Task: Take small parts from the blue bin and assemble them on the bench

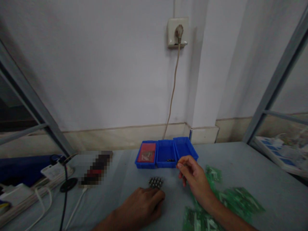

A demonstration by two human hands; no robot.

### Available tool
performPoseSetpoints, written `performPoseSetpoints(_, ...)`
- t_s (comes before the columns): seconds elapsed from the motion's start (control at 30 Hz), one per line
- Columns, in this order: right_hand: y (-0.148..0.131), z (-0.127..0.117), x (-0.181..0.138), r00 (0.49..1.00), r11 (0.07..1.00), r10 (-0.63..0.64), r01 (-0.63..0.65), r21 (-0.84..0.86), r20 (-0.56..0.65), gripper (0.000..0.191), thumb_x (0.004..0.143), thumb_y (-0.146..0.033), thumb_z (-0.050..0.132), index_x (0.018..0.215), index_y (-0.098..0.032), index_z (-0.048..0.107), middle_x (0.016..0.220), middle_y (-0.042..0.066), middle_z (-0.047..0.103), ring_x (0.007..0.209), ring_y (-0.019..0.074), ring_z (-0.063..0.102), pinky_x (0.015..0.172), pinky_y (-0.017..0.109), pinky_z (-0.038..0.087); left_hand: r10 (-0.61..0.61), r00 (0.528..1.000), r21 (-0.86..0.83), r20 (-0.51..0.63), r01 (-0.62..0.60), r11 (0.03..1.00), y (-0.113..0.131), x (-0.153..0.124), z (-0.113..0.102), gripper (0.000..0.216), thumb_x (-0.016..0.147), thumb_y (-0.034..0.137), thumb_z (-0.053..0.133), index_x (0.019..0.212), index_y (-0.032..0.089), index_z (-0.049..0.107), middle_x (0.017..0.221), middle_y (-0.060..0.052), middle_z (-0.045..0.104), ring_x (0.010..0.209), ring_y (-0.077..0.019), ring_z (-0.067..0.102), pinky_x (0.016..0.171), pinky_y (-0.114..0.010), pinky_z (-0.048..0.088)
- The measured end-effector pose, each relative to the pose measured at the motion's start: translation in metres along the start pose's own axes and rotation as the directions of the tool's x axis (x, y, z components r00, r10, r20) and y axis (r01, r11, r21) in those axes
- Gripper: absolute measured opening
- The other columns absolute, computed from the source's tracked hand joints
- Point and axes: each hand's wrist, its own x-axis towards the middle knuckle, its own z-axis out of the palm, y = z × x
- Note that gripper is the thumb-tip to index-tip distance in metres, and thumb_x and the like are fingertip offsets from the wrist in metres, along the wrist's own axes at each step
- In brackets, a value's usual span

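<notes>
A cluster of small dark shiny balls (156, 182) lies on the table. My left hand (144, 203) rests just in front of it, fingers curled and thumb pressed in; anything inside is hidden. My right hand (193, 176) hovers by the front of the blue bins with thumb and forefinger pinched; what they hold is too small to name. The middle blue bin (166, 148) has a few small dark pieces (170, 160) at its front. In the left blue bin (146, 166) lies a red sheet (147, 148) with small clear bags (146, 156).
The right blue bin (184, 147) stands against the middle one. Green-tinted plastic packets (240, 199) lie around my right forearm. Power strips (16, 205), a black cable (65, 199) and a pixelated object (97, 168) occupy the left. A plugged socket (178, 32) is on the wall.
</notes>
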Motion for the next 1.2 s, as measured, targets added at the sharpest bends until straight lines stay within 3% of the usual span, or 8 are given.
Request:
performPoseSetpoints(0.3,-0.002,0.000,-0.002,0.996,0.970,-0.094,0.094,-0.223,0.007,0.011,0.084,-0.030,0.079,0.087,-0.023,0.072,0.075,-0.001,0.058,0.062,0.0143,0.053,0.053,0.025,0.041,0.032,0.999,0.005,-0.014,-0.032,0.999,0.000,-0.001,0.001,0.014,0.094,0.010,0.053,0.099,0.022,0.050,0.085,0.002,0.067,0.067,-0.0145,0.065,0.059,-0.023,0.045)
performPoseSetpoints(0.43,-0.005,0.002,-0.003,0.992,0.997,0.059,-0.053,-0.051,0.108,0.025,0.083,-0.042,0.080,0.093,-0.023,0.068,0.069,-0.005,0.054,0.047,0.0099,0.044,0.041,0.022,0.034,0.038,0.999,0.005,-0.024,-0.038,0.999,0.001,0.000,-0.001,0.013,0.093,0.011,0.053,0.098,0.022,0.051,0.083,0.002,0.066,0.066,-0.0153,0.065,0.058,-0.024,0.046)
performPoseSetpoints(0.6,-0.006,0.003,-0.004,0.952,0.943,0.203,-0.253,0.215,0.229,0.036,0.086,-0.053,0.076,0.101,-0.022,0.065,0.078,-0.001,0.065,0.049,0.0077,0.043,0.039,0.018,0.028,0.040,0.998,-0.007,-0.040,-0.041,0.999,0.001,0.000,-0.002,0.013,0.093,0.010,0.052,0.098,0.022,0.051,0.083,0.002,0.067,0.067,-0.0150,0.066,0.060,-0.023,0.047)
performPoseSetpoints(0.73,-0.004,0.000,-0.002,0.917,0.850,0.283,-0.375,0.369,0.281,0.038,0.083,-0.051,0.081,0.101,-0.020,0.068,0.072,-0.003,0.059,0.046,0.0047,0.037,0.040,0.017,0.021,0.039,0.999,-0.029,-0.038,-0.040,0.999,0.000,-0.001,0.000,0.012,0.094,0.012,0.052,0.099,0.022,0.050,0.084,0.001,0.067,0.068,-0.0142,0.065,0.061,-0.022,0.048)
performPoseSetpoints(0.87,-0.003,-0.002,0.000,0.905,0.785,0.302,-0.415,0.461,0.301,0.035,0.079,-0.043,0.085,0.099,-0.019,0.069,0.068,-0.005,0.054,0.048,0.0043,0.034,0.041,0.018,0.020,0.047,0.999,-0.009,-0.024,-0.047,0.999,-0.001,-0.001,-0.002,0.013,0.093,0.011,0.052,0.099,0.022,0.052,0.084,0.001,0.067,0.068,-0.0146,0.064,0.061,-0.023,0.046)
performPoseSetpoints(0.97,-0.004,-0.001,0.000,0.913,0.805,0.298,-0.398,0.440,0.280,0.034,0.081,-0.042,0.083,0.101,-0.019,0.071,0.071,-0.004,0.055,0.049,0.0050,0.035,0.042,0.018,0.021,0.051,0.999,-0.006,0.000,-0.051,0.999,0.000,0.000,-0.004,0.012,0.093,0.011,0.052,0.097,0.021,0.052,0.084,0.001,0.067,0.069,-0.0152,0.065,0.061,-0.024,0.046)
performPoseSetpoints(1.07,-0.008,0.000,-0.002,0.943,0.909,0.255,-0.309,0.279,0.214,0.035,0.085,-0.048,0.077,0.105,-0.020,0.073,0.074,-0.002,0.058,0.049,0.0065,0.037,0.042,0.020,0.024,0.058,0.998,-0.029,0.000,-0.058,0.998,0.000,0.000,-0.005,0.011,0.093,0.011,0.051,0.097,0.021,0.053,0.085,0.001,0.067,0.070,-0.0148,0.065,0.061,-0.024,0.045)
performPoseSetpoints(1.2,-0.012,-0.001,-0.004,0.984,0.995,0.023,-0.005,-0.101,0.178,0.032,0.093,-0.049,0.069,0.112,-0.024,0.075,0.079,0.001,0.062,0.058,0.0137,0.049,0.051,0.025,0.037,0.068,0.998,-0.041,0.000,-0.068,0.997,-0.001,0.000,-0.004,0.012,0.093,0.010,0.050,0.095,0.021,0.053,0.084,0.001,0.066,0.069,-0.0142,0.063,0.062,-0.023,0.045)
